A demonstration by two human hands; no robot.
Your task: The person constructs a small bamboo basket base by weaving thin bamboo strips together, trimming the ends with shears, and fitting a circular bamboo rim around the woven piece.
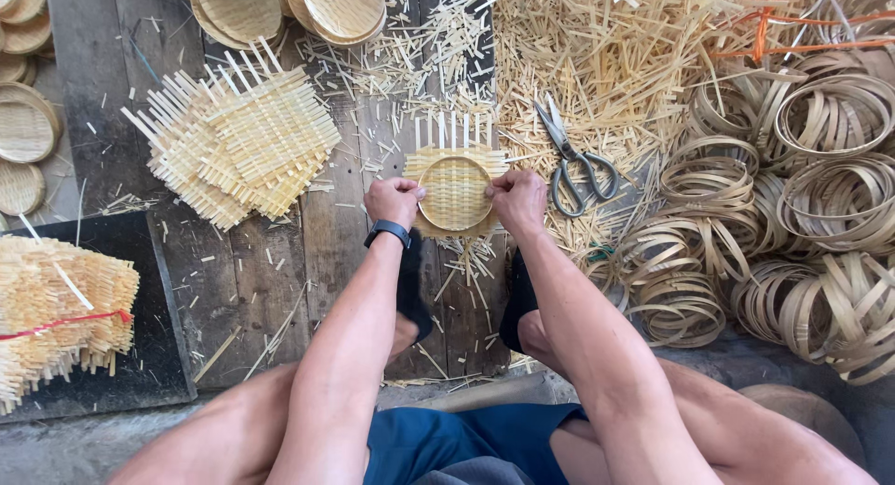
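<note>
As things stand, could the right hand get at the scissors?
Probably yes: the scissors lie in the open on the strip litter just beside the right hand, nothing between them, though that hand now grips the woven mat.

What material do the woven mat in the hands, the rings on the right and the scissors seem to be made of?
Woven mat: thin pale strips, probably bamboo, matt and unpainted; loose strip ends stick out at the top.
Rings: bent flat bands, apparently the same bamboo, slightly glossier.
Scissors: grey metal, dull, with looped handles.
Both hands press a ring onto the mat.
</note>
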